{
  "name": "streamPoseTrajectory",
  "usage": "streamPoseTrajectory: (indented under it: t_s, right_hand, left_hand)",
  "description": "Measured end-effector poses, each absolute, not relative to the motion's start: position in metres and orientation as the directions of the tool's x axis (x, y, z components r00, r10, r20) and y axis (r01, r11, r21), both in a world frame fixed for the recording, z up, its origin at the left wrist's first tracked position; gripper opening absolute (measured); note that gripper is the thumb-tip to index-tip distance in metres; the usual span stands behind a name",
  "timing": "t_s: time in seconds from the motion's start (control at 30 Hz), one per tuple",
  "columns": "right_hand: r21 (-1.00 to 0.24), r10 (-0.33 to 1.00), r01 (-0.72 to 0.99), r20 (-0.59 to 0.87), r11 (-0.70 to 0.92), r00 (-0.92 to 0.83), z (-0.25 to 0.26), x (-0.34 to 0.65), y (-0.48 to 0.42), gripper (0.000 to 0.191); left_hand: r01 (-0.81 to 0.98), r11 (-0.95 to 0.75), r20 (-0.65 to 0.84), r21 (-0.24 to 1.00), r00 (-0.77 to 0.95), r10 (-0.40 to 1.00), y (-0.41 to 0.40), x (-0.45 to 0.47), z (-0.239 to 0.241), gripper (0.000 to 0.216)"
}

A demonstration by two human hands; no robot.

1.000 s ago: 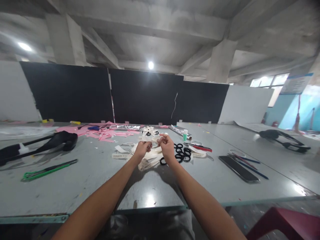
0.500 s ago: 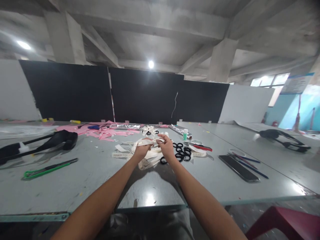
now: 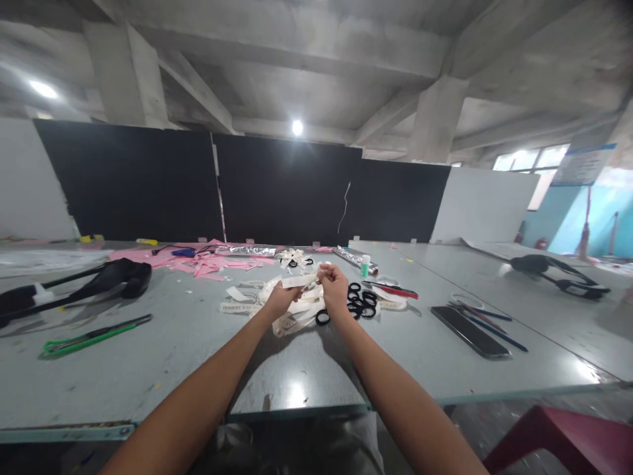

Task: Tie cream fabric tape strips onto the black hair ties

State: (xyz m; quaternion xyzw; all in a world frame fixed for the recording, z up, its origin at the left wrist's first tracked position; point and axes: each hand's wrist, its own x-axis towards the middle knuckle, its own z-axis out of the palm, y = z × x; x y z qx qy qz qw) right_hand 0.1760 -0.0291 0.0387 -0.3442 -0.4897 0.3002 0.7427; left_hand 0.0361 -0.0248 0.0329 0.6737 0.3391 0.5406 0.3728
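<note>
A white printed ribbon (image 3: 294, 282) stretches between my two hands above the table. My left hand (image 3: 281, 301) is closed on it with thumb and fingers. At its other end my right hand (image 3: 335, 287) pinches the same ribbon; the fingertips are partly hidden. Beneath the hands lies a loose heap of cream ribbon (image 3: 287, 323) with lettering. Several black hair ties (image 3: 366, 300) sit just right of my right hand. Beyond the hands, white ribbon bows (image 3: 293, 256) lie on black ties.
Right of the hands are red-handled scissors (image 3: 395, 290), a green-and-white bottle (image 3: 364, 266) and a phone (image 3: 469, 332). A green box cutter (image 3: 93, 335) and a black strap (image 3: 113, 280) lie left. Pink scraps (image 3: 202, 264) and foil rolls (image 3: 252, 251) are behind.
My right hand has moved slightly right and away from my left, so the ribbon is drawn out between them. My left hand keeps its hold; the view has shifted slightly.
</note>
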Motion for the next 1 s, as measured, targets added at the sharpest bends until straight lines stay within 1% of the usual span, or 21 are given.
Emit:
streamPoseTrajectory:
  t_s: [0.1, 0.27, 0.47, 0.57, 0.63, 0.67, 0.73, 0.8, 0.83, 0.9, 1.0]
  right_hand:
    - [-0.796, 0.749, -0.034, 0.553, 0.604, 0.366, 0.040, 0.179, -0.028, 0.018]
    - [-0.767, 0.692, 0.028, 0.594, 0.642, 0.410, 0.041, 0.185, -0.026, 0.016]
    - [-0.755, 0.670, 0.032, 0.600, 0.656, 0.437, 0.042, 0.188, -0.025, 0.015]
    - [-0.765, 0.696, 0.012, 0.592, 0.644, 0.405, 0.042, 0.189, -0.025, 0.019]
    - [-0.770, 0.707, 0.018, 0.594, 0.638, 0.383, 0.042, 0.190, -0.026, 0.022]
    - [-0.768, 0.701, 0.035, 0.602, 0.640, 0.382, 0.042, 0.190, -0.027, 0.022]
    - [-0.756, 0.682, 0.081, 0.626, 0.649, 0.378, 0.043, 0.188, -0.029, 0.020]
    - [-0.745, 0.673, 0.118, 0.649, 0.656, 0.354, 0.043, 0.186, -0.031, 0.018]
    - [-0.741, 0.674, 0.132, 0.659, 0.659, 0.334, 0.044, 0.184, -0.033, 0.017]
    - [-0.734, 0.682, 0.151, 0.674, 0.662, 0.285, 0.043, 0.181, -0.035, 0.017]
    - [-0.728, 0.700, 0.155, 0.685, 0.667, 0.202, 0.040, 0.176, -0.036, 0.021]
  left_hand:
    - [0.070, -0.483, 0.465, 0.873, 0.186, 0.866, -0.026, 0.035, 0.036, 0.028]
    - [0.120, -0.464, 0.438, 0.878, 0.193, 0.878, -0.020, 0.031, 0.035, 0.022]
    - [0.096, -0.461, 0.437, 0.882, 0.203, 0.877, -0.011, 0.031, 0.030, 0.020]
    - [0.076, -0.467, 0.446, 0.881, 0.194, 0.874, -0.013, 0.030, 0.030, 0.019]
    - [0.032, -0.467, 0.447, 0.884, 0.240, 0.862, -0.017, 0.029, 0.032, 0.018]
    - [-0.005, -0.457, 0.441, 0.889, 0.276, 0.854, -0.020, 0.029, 0.033, 0.024]
    - [-0.074, -0.424, 0.421, 0.903, 0.354, 0.835, -0.026, 0.029, 0.035, 0.047]
    - [-0.095, -0.406, 0.411, 0.909, 0.372, 0.832, -0.030, 0.031, 0.036, 0.061]
    - [-0.085, -0.408, 0.411, 0.909, 0.356, 0.839, -0.030, 0.032, 0.036, 0.062]
    - [-0.063, -0.413, 0.412, 0.909, 0.293, 0.863, -0.028, 0.034, 0.034, 0.054]
    - [-0.119, -0.394, 0.410, 0.911, 0.169, 0.896, -0.023, 0.034, 0.032, 0.042]
